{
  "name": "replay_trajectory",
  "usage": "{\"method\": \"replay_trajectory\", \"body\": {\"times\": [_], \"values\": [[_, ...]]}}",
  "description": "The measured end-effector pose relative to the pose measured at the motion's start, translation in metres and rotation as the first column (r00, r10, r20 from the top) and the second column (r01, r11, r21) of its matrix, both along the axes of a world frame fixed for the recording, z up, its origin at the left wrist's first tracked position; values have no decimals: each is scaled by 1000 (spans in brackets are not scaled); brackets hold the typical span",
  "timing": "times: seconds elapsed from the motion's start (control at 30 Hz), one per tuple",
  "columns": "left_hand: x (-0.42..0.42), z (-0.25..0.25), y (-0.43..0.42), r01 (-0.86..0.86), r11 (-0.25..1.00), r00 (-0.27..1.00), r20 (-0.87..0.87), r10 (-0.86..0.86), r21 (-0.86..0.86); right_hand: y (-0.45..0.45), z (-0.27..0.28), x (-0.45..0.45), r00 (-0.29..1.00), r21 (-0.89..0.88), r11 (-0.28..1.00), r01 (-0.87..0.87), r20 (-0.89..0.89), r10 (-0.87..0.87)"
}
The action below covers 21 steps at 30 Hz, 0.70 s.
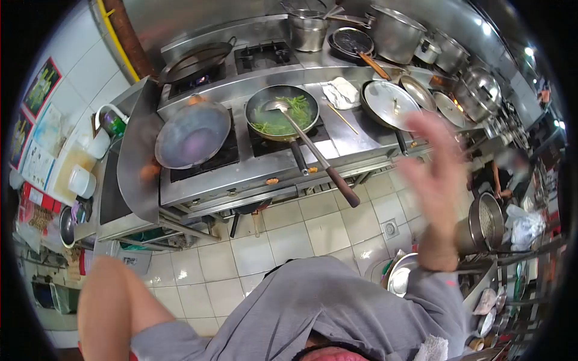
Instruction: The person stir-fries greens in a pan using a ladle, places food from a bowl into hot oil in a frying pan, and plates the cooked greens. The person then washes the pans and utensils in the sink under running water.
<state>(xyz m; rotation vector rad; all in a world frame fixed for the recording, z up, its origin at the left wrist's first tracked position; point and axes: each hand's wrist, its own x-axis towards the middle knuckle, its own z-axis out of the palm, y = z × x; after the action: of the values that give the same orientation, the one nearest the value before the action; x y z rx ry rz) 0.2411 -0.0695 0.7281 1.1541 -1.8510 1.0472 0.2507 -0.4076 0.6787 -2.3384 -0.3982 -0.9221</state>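
Ladle (310,145) slants from pan (265,95) toward you, rightward, your right hand (441,168) raised, fingers (438,132) apart, left hand unseen, grip untellable

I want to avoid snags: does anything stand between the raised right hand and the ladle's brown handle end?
Nothing visible does: between the right hand and the ladle's brown handle end, the view shows open space over floor tiles. The lidded pan's black handle juts out nearby, beside that line.

A long ladle (309,146) slants from greens (299,112) inside a pan (256,100).
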Motion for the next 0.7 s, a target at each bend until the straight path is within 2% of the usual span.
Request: {"method": "replay_trajectory", "body": {"times": [0.03,0.07,0.1,0.13,0.17,0.2,0.23,0.27,0.3,0.33,0.37,0.4,0.43,0.47,0.5,0.57,0.6,0.63,0.7], "values": [[1,-3,7,15,998,1000,-16,-16,-54,-3,-50,26,993,44,998,-55,-102,59],[4,-7,14,35,989,998,-50,-43,-144,-5,-99,44,981,-86,996,5,-191,-22],[8,-15,20,52,960,992,-98,-82,-273,-11,-151,56,900,-181,981,75,-412,-145],[15,-28,21,45,906,976,-176,-130,-420,-6,-180,64,810,-310,942,129,-515,-281],[26,-43,20,12,835,942,-273,-193,-550,-1,-202,68,689,-440,884,160,-592,-419],[38,-65,14,-54,772,885,-388,-257,-634,-4,-224,76,687,-439,885,158,-595,-418],[56,-92,2,-176,774,740,-600,-304,-609,-10,-240,86,595,-334,937,103,-734,-327],[75,-128,-12,-280,808,514,-792,-331,-519,-12,-248,93,488,-213,975,68,-845,-218],[96,-173,-25,-461,869,276,-960,-52,-179,-7,-240,90,492,-214,974,73,-842,-222],[101,-210,-43,-361,932,-33,-998,-53,-38,1,-228,78,516,-120,990,75,-845,-142],[107,-248,-61,-226,970,-336,-942,9,90,8,-223,68,543,-26,997,75,-837,-62],[111,-296,-74,-136,960,-407,-897,171,245,-2,-234,57,731,-18,999,29,-681,-33],[112,-339,-85,-69,961,-338,-912,230,268,-1,-218,46,733,-21,999,32,-679,-37],[113,-375,-94,46,974,-422,-879,222,224,2,-184,30,638,6,998,59,-769,-33],[116,-379,-104,46,974,-419,-881,220,221,2,-162,18,532,30,996,89,-847,-22],[123,-382,-125,96,994,-750,-652,112,61,-5,-151,6,496,53,993,107,-868,-7],[134,-386,-135,84,994,-775,-631,21,-70,-12,-149,5,463,77,989,126,-886,10],[144,-384,-147,84,994,-773,-635,21,-70,-23,-154,7,467,78,989,125,-884,10],[168,-374,-171,-66,942,-853,-470,-225,-330,-47,-177,21,578,-84,993,78,-808,-114]]}}
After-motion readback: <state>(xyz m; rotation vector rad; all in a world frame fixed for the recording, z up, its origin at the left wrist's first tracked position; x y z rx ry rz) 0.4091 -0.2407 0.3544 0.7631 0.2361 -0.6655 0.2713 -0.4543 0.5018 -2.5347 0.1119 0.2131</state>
